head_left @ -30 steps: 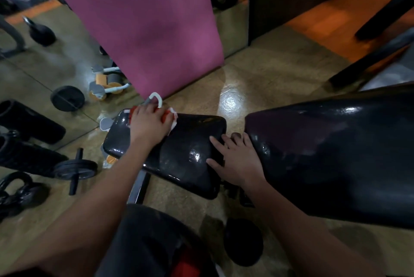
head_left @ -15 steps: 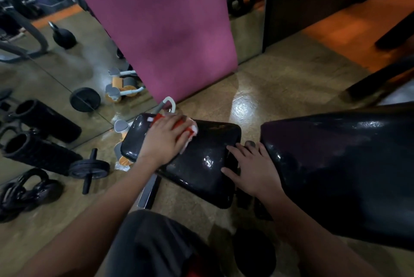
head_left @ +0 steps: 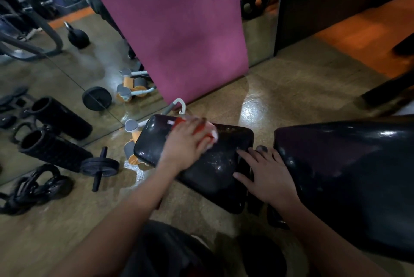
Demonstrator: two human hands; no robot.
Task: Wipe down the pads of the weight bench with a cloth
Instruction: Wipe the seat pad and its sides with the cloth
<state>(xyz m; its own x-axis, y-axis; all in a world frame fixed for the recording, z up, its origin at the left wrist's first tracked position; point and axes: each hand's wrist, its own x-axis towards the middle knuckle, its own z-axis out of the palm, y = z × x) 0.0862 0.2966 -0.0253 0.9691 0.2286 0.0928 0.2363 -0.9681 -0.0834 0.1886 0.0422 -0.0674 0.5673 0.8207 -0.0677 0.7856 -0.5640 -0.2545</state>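
Orange-and-white soft cloth [head_left: 207, 131] lies bunched under the left hand [head_left: 186, 144], whose fingers curl over it and press it flat on the small glossy black vinyl seat pad [head_left: 215, 164], toward the pad's eleven o'clock corner. It looks light and limp, so it is best held down under the palm. The right hand [head_left: 267, 176], fingers spread, rests at the pad's three o'clock edge, beside the large black back pad [head_left: 349, 176]. Both pads look firm, slick and wet-shiny.
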